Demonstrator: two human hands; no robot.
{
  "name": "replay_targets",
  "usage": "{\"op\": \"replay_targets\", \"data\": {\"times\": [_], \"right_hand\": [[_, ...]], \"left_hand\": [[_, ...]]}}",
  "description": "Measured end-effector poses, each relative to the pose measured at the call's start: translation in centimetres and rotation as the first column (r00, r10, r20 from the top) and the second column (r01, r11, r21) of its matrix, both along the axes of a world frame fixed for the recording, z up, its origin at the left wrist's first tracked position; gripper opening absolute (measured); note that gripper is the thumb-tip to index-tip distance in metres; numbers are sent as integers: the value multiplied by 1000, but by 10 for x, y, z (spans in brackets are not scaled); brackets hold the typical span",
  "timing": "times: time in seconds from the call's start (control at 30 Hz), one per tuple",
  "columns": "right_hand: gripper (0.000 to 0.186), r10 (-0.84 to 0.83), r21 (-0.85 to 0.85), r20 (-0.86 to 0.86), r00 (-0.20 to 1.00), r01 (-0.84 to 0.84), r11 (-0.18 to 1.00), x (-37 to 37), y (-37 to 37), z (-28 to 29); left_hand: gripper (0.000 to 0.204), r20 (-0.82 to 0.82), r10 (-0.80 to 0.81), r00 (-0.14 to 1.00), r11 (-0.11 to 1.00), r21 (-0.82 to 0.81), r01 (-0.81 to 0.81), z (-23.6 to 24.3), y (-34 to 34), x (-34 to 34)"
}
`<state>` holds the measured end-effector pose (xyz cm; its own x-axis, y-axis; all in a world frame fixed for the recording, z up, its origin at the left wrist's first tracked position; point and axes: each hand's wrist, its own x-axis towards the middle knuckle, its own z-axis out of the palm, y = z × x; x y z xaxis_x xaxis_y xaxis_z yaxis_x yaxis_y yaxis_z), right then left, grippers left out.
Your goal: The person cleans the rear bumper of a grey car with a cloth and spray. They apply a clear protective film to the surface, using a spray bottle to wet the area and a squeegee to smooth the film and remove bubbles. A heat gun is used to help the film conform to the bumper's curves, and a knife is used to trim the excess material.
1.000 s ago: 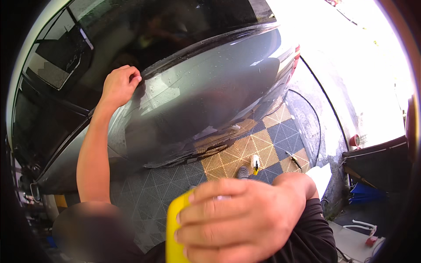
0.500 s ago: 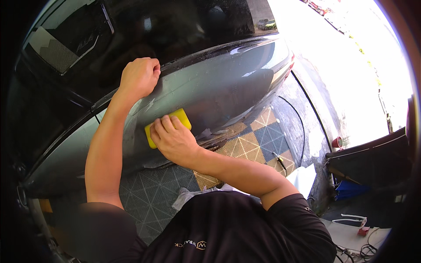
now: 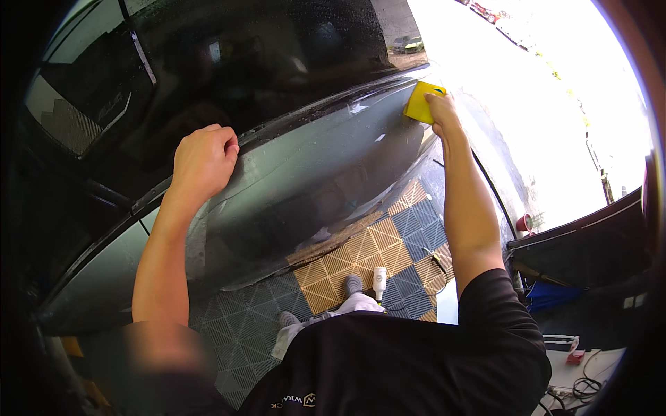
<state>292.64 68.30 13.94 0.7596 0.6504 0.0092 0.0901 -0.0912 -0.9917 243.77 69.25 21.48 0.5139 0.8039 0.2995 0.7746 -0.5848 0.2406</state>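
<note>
My right hand (image 3: 442,113), arm stretched out to the far right, grips a flat yellow squeegee (image 3: 420,102) against the rear end of a dark grey car panel (image 3: 298,180). Faint creases and what looks like a clear film show on the panel, with a loose edge hanging along its bottom. My left hand (image 3: 203,161) is closed into a fist at the panel's upper edge, just below the dark car window (image 3: 277,55). Its fingertips are turned away, so whatever they may pinch is hidden.
Below the car lies a tan and grey slatted tile floor (image 3: 361,253), with a white bottle (image 3: 379,279) by my feet. A black hose (image 3: 438,262) lies to the right of it. Further right are a red pot (image 3: 524,222) and a light work surface (image 3: 590,367) with cables.
My right hand has swept the squeegee from the middle of the panel up and right to its rear end. The view has shifted; my left hand stays closed at the upper edge.
</note>
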Motion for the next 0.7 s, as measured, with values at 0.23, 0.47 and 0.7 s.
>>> {"op": "replay_targets", "data": {"times": [0.23,0.47,0.7], "right_hand": [[45,145,-196,325,934,-83,977,-232,-52,-11],[40,399,-133,232,887,-377,916,-317,-97,-19],[44,-35,-126,53,998,41,991,-90,-25,13]], "left_hand": [[10,-12,-58,998,988,144,59,-13,8,-10],[10,-68,-34,997,989,143,43,-16,12,-20],[8,-33,-33,999,992,119,37,-13,5,-10]]}}
